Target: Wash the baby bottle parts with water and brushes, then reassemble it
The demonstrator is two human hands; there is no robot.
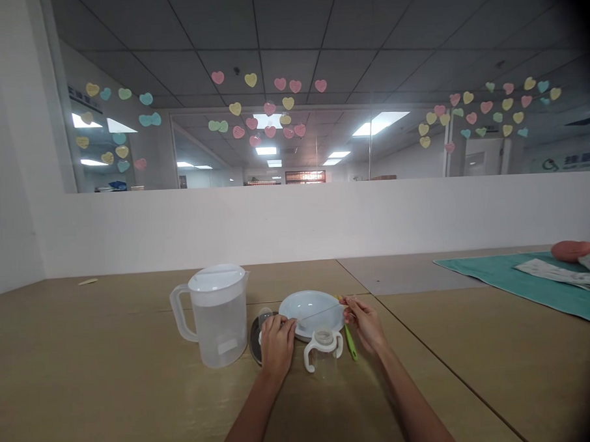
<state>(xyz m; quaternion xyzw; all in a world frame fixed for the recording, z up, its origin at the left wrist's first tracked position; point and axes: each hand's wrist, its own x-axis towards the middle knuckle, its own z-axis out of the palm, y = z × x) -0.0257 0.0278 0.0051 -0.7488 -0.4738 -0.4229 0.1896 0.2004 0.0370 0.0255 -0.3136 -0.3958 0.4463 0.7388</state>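
A thin, pale rod point(319, 312), like a straw or a slim wire brush, stretches over a pale blue bowl point(303, 300). My right hand point(365, 322) pinches its right end. My left hand point(277, 342) has its fingers closed at the other end; what exactly sits in them is partly hidden. Just below the bowl stands a clear baby bottle point(324, 360), uncapped, with a white two-handled collar point(309, 356). A green-handled tool point(351, 344) lies beside my right hand. Behind my left hand, a dark round dish point(255, 343) and a clear dome cap point(264, 314) show in part.
On the left stands a translucent lidded pitcher point(220, 322). The table point(111, 385) has seams running across it. A teal cloth point(502, 274) at the far right carries a patterned cloth point(556, 276) and a reddish object point(573, 250). A low wall point(275, 222) with glass above closes the back.
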